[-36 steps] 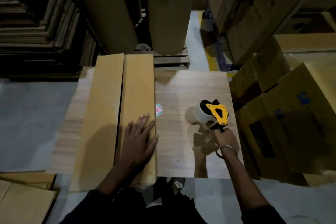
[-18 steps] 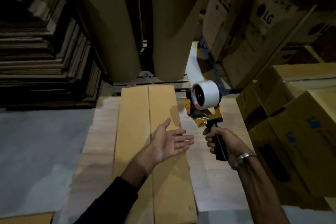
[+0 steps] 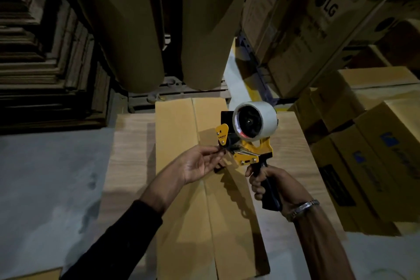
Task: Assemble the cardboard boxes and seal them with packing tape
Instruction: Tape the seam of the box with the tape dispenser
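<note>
A long yellow cardboard box (image 3: 181, 223) lies on a wooden board (image 3: 129, 161), its two top flaps closed with a seam down the middle. Above it my right hand (image 3: 270, 179) grips the black handle of a yellow tape dispenser (image 3: 250, 141) loaded with a white tape roll (image 3: 255, 120). My left hand (image 3: 200, 162) is at the dispenser's front end, its fingertips pinching at the roller by the tape's loose end. Whether tape is between the fingers is too dark to tell.
Two big brown paper rolls (image 3: 200, 29) stand behind the board. Stacked flat cardboard (image 3: 45, 63) fills the left. Printed cartons (image 3: 306, 18) and closed boxes (image 3: 375, 154) crowd the right. Grey floor (image 3: 50, 188) lies to the left.
My right hand has lifted the tape dispenser off the board to above the box. My left hand has left the box's flap and moved up to the dispenser's front end.
</note>
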`<state>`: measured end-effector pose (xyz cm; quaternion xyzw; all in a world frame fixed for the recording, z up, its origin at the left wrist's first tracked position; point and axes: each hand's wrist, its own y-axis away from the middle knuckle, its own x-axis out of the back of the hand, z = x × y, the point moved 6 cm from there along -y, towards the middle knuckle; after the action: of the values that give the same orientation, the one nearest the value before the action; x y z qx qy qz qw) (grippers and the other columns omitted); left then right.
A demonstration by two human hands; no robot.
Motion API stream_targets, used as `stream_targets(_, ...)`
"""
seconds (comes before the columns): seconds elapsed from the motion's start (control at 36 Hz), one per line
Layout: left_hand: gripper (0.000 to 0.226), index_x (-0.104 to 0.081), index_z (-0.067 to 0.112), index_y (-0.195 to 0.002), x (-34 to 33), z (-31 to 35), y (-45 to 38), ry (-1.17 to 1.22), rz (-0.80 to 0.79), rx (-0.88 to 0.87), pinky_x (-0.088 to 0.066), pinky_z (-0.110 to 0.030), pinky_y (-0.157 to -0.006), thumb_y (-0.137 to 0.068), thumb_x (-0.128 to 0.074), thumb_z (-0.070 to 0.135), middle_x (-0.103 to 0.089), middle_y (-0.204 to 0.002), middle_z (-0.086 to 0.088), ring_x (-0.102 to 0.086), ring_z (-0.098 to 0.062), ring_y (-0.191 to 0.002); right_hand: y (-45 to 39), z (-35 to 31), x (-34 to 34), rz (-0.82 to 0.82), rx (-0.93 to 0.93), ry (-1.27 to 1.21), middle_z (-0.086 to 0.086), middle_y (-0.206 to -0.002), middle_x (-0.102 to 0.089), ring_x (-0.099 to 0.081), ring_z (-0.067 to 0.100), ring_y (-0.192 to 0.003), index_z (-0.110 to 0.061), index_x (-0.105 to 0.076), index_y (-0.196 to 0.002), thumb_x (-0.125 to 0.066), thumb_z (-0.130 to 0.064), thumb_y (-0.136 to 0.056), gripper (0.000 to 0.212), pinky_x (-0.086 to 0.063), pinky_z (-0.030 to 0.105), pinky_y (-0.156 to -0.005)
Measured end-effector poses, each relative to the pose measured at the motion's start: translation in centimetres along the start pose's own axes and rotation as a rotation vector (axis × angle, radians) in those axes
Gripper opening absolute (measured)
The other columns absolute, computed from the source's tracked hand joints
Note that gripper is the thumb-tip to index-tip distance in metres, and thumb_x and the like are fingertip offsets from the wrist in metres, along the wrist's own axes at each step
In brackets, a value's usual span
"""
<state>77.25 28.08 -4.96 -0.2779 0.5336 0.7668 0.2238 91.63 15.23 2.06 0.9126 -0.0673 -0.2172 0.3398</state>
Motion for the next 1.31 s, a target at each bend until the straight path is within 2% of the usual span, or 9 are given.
stream_targets(0.19,0.013,-0.071,-0.001,-0.093,1.3,4.7,-0.7,-0.327,0.068,-0.059,-0.063,-0.022,-0.065,-0.098,-0.059,-0.005,-0.075,-0.080,-0.013,-0.074,-0.015,-0.065,-1.8,0.4,-1.0,0.008,0.046,0.053,0.005,-0.070,-0.041,-0.037,0.016,-0.056,-0.003,-0.059,-0.099,-0.062,-0.010,-0.071,0.029,-0.029,0.032,-0.055)
stream_targets(0.36,0.014,-0.073,-0.005,-0.095,-0.1,13.7,-1.4,-1.004,0.160,-0.256,-0.047,-0.024,-0.044,-0.094,-0.059,-0.005,-0.071,-0.076,-0.017,-0.061,-0.014,-0.050,-6.1,-0.6,-2.9,0.181,0.142,0.164,0.005,-0.067,-0.051,-0.045,0.016,-0.052,-0.011,-0.067,-0.093,-0.081,-0.016,-0.087,0.016,-0.037,0.029,-0.050)
stream_targets(0.44,0.017,-0.074,-0.006,-0.096,-0.9,18.2,-2.8,-1.279,0.181,-0.381,-0.054,-0.026,-0.056,-0.097,-0.057,-0.002,-0.072,-0.077,-0.010,-0.065,-0.016,-0.065,-8.6,-1.7,-4.7,0.249,0.212,0.140,0.002,-0.068,-0.055,-0.048,0.015,-0.053,-0.013,-0.068,-0.094,-0.081,-0.022,-0.089,0.016,-0.040,0.030,-0.053)
stream_targets(0.53,0.022,-0.080,0.014,-0.082,-1.3,22.0,-4.1,-1.445,0.164,-0.430,-0.049,-0.023,-0.064,-0.096,-0.065,0.004,-0.072,-0.072,0.011,-0.059,-0.008,-0.070,-11.2,-3.1,-6.2,0.300,0.266,0.096,0.001,-0.066,-0.057,-0.047,0.014,-0.051,-0.016,-0.067,-0.088,-0.078,-0.020,-0.092,0.013,-0.039,0.030,-0.054)
stream_targets(0.69,0.014,-0.084,0.018,-0.082,-1.0,27.2,-6.3,-1.494,0.183,-0.508,-0.059,-0.045,-0.094,-0.092,-0.076,0.012,-0.080,-0.095,0.000,-0.072,-0.027,-0.101,-16.5,-5.6,-7.7,0.351,0.308,0.058,0.001,-0.066,-0.060,-0.049,0.015,-0.050,-0.015,-0.070,-0.087,-0.080,-0.022,-0.091,0.012,-0.041,0.029,-0.052)
stream_targets(0.78,0.024,-0.083,0.024,-0.074,0.3,28.2,-8.0,-1.488,0.222,-0.532,-0.058,-0.055,-0.096,-0.091,-0.076,0.009,-0.080,-0.091,0.001,-0.071,-0.035,-0.106,-18.7,-6.0,-7.8,0.392,0.306,0.065,0.001,-0.066,-0.059,-0.049,0.014,-0.050,-0.014,-0.070,-0.086,-0.078,-0.020,-0.092,0.012,-0.041,0.026,-0.049)
stream_targets(1.03,0.029,-0.077,0.016,-0.079,2.7,27.8,-11.9,-1.417,0.263,-0.463,-0.048,-0.013,-0.058,-0.097,-0.062,-0.001,-0.070,-0.079,0.005,-0.061,-0.008,-0.074,-22.2,-5.0,-7.4,0.446,0.287,0.123,0.001,-0.065,-0.055,-0.045,0.014,-0.051,-0.015,-0.071,-0.088,-0.078,-0.022,-0.090,0.010,-0.039,0.029,-0.050)
stream_targets(1.17,0.024,-0.071,0.020,-0.099,3.0,27.6,-12.5,-1.347,0.184,-0.451,-0.055,-0.028,-0.073,-0.094,-0.068,-0.003,-0.070,-0.095,-0.003,-0.067,-0.019,-0.088,-23.1,-4.4,-7.2,0.449,0.266,0.168,0.005,-0.072,-0.055,-0.048,0.016,-0.057,-0.007,-0.074,-0.100,-0.077,-0.026,-0.090,0.022,-0.041,0.033,-0.057)
stream_targets(1.31,0.016,-0.071,0.006,-0.110,2.7,27.4,-11.4,-1.468,0.145,-0.520,-0.056,-0.025,-0.065,-0.098,-0.064,-0.001,-0.071,-0.103,-0.015,-0.066,-0.019,-0.082,-23.3,-4.0,-7.4,0.433,0.240,0.154,-0.002,-0.066,-0.053,-0.046,0.011,-0.053,-0.014,-0.072,-0.099,-0.076,-0.024,-0.092,0.013,-0.039,0.030,-0.055)
